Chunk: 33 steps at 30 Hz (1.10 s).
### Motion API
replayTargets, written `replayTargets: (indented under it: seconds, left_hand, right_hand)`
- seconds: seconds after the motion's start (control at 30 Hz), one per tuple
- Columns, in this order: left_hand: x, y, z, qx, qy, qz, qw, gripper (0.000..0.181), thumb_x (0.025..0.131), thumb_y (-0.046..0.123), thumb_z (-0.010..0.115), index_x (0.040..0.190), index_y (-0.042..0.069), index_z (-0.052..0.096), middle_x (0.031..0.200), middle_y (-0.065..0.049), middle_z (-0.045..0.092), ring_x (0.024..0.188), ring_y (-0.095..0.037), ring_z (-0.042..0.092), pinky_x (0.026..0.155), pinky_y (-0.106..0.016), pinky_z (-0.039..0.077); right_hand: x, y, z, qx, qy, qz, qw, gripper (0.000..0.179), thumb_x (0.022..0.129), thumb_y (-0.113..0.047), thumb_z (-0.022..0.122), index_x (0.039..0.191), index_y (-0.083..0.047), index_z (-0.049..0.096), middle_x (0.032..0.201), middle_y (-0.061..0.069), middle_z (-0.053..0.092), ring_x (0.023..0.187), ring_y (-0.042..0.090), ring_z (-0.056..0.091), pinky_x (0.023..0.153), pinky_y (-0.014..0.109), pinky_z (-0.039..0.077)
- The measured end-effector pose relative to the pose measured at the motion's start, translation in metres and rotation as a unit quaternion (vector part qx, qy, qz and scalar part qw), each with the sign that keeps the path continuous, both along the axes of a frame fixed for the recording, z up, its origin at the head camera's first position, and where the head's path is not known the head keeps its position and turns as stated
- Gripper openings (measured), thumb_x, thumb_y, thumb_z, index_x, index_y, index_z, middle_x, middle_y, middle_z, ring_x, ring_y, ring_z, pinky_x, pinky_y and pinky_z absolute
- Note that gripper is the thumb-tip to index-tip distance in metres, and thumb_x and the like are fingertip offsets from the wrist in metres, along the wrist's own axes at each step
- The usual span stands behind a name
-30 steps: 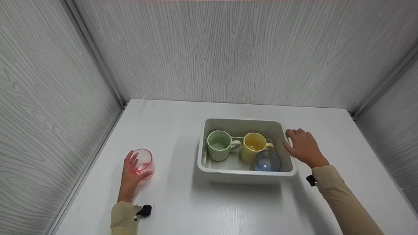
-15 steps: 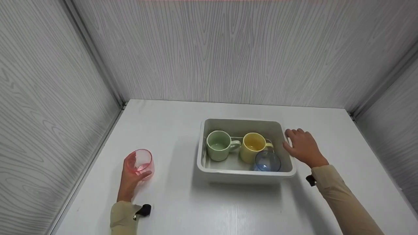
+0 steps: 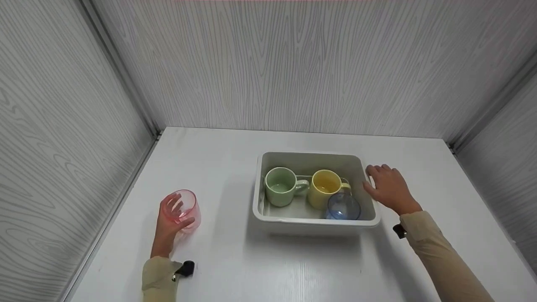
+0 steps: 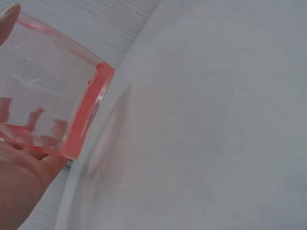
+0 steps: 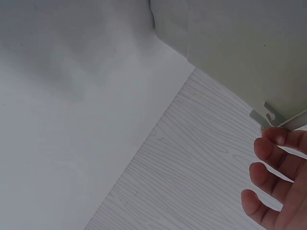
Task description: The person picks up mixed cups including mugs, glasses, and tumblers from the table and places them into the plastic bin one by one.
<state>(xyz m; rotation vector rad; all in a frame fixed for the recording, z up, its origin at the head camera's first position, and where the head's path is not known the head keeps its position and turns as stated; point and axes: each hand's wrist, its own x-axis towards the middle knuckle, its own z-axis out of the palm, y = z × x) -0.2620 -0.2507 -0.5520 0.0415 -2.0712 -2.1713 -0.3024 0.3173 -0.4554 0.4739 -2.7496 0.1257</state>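
Note:
My left hand (image 3: 168,222) holds a clear pink drinking glass (image 3: 193,218) at the left of the table, its thumb on the near side and its fingers round the far side. In the left wrist view the thick pink base of the glass (image 4: 88,112) shows beside the white tabletop, with its reflection. My right hand (image 3: 390,188) holds the right rim of a light grey plastic bin (image 3: 310,222). The thumb lies over the rim; in the right wrist view the curled fingers (image 5: 266,178) are below it. The thumb is hidden there.
Inside the bin stand a green mug (image 3: 281,195), a yellow mug (image 3: 321,197) and a clear blue glass (image 3: 344,212). Both mug handles point right. White table surface (image 3: 226,260) surrounds the bin, and wood-grain panels (image 3: 272,63) rise at the back and sides.
The pink glass has shifted slightly to the right and its rim sits a little higher in the head view. The right hand and the bin have stayed in place.

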Motion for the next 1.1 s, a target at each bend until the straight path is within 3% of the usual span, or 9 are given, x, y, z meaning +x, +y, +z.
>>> replayTargets:
  seconds: [0.07, 0.17, 0.4, 0.63, 0.83, 1.1]
  left_hand:
    - [0.000, 0.001, 0.001, 0.002, 0.008, -0.006, 1.0000, 0.083, 0.072, -0.010, 0.071, 0.141, 0.008, 0.027, 0.149, -0.012, 0.030, 0.138, -0.032, 0.030, 0.090, -0.012, 0.045]
    - [0.001, 0.002, 0.004, 0.002, 0.015, -0.016, 0.9998, 0.082, 0.072, -0.010, 0.071, 0.140, 0.009, 0.029, 0.149, -0.010, 0.029, 0.138, -0.035, 0.029, 0.087, -0.013, 0.047]
    - [0.002, 0.007, 0.012, 0.009, 0.034, -0.038, 0.9987, 0.082, 0.071, -0.013, 0.069, 0.140, 0.007, 0.029, 0.149, -0.012, 0.028, 0.137, -0.033, 0.031, 0.090, -0.016, 0.047]
    - [0.003, 0.013, 0.023, -0.017, 0.050, -0.045, 0.9976, 0.086, 0.068, -0.017, 0.069, 0.140, 0.003, 0.027, 0.149, -0.011, 0.029, 0.136, -0.033, 0.032, 0.089, -0.016, 0.048]
    - [0.002, 0.017, 0.030, -0.027, 0.061, -0.052, 0.9964, 0.085, 0.068, -0.017, 0.069, 0.140, 0.004, 0.029, 0.148, -0.012, 0.032, 0.133, -0.030, 0.037, 0.097, -0.020, 0.044]
    - [-0.004, 0.019, 0.035, -0.011, 0.072, -0.062, 0.9954, 0.084, 0.067, -0.015, 0.070, 0.138, 0.005, 0.031, 0.144, -0.010, 0.036, 0.131, -0.030, 0.041, 0.090, -0.020, 0.048]
  right_hand:
    - [0.000, 0.000, 0.000, -0.001, -0.001, -0.001, 1.0000, 0.032, 0.087, -0.031, 0.050, 0.096, -0.001, 0.057, 0.081, 0.014, 0.063, 0.073, 0.029, 0.053, 0.067, 0.048, 0.044]
    - [-0.001, 0.000, -0.001, -0.003, -0.001, -0.002, 1.0000, 0.031, 0.086, -0.029, 0.052, 0.097, -0.001, 0.057, 0.081, 0.014, 0.063, 0.073, 0.030, 0.053, 0.067, 0.048, 0.044]
    - [-0.001, 0.001, -0.002, -0.005, 0.002, -0.001, 1.0000, 0.029, 0.086, -0.027, 0.054, 0.096, -0.001, 0.057, 0.081, 0.014, 0.063, 0.073, 0.029, 0.053, 0.065, 0.047, 0.043]
    - [0.000, 0.003, -0.004, -0.009, 0.018, 0.013, 0.9997, 0.025, 0.086, -0.026, 0.056, 0.094, -0.002, 0.056, 0.079, 0.012, 0.062, 0.069, 0.028, 0.052, 0.061, 0.045, 0.041]
    - [-0.001, 0.003, -0.004, -0.007, 0.021, 0.014, 0.9997, 0.025, 0.086, -0.026, 0.056, 0.093, -0.002, 0.056, 0.076, 0.011, 0.061, 0.068, 0.027, 0.051, 0.061, 0.045, 0.040]
    - [-0.001, 0.002, -0.003, -0.007, 0.022, 0.011, 0.9997, 0.024, 0.085, -0.025, 0.058, 0.093, -0.002, 0.056, 0.076, 0.012, 0.061, 0.069, 0.028, 0.052, 0.061, 0.045, 0.041]
